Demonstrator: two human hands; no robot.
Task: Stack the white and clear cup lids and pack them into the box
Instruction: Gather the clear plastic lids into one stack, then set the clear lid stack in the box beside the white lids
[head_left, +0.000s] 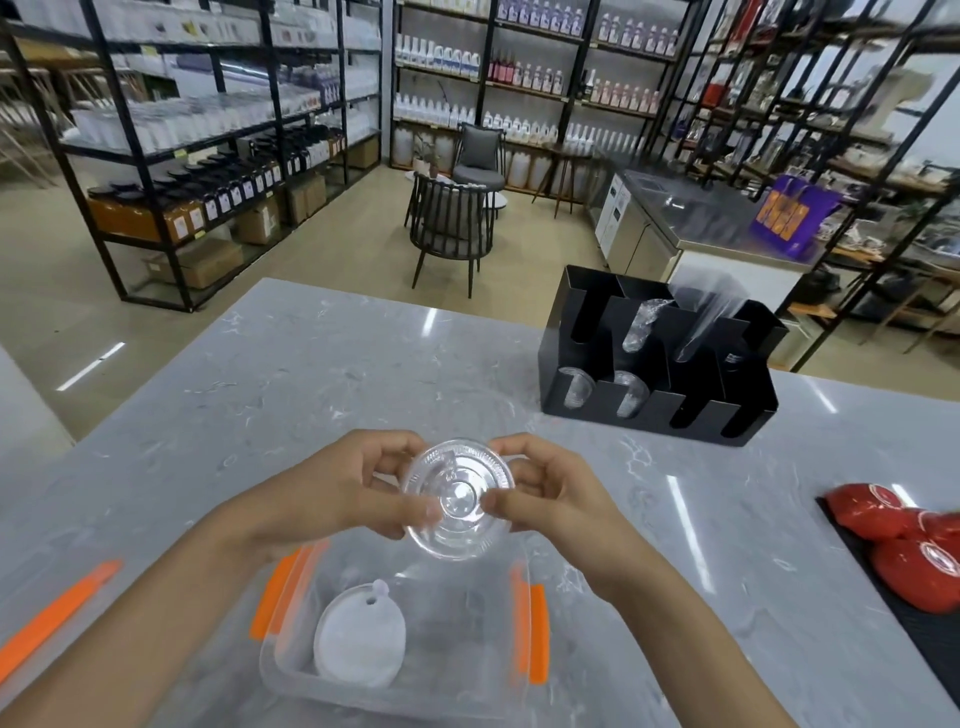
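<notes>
Both hands hold a stack of clear cup lids (458, 498) above the far end of a clear plastic box (291, 670) with orange latches. My left hand (343, 493) grips the stack's left rim, and my right hand (545, 493) pinches its right rim. Inside the box, at its left, a stack of white cup lids (359, 636) leans against the wall. The right half of the box holds nothing that I can make out.
A black organiser (654, 358) with clear lids and cups stands at the back right of the grey marble counter (311, 374). Red bowls (904, 545) lie on a black mat at the right edge. An orange-trimmed box lid (57, 613) lies at the left.
</notes>
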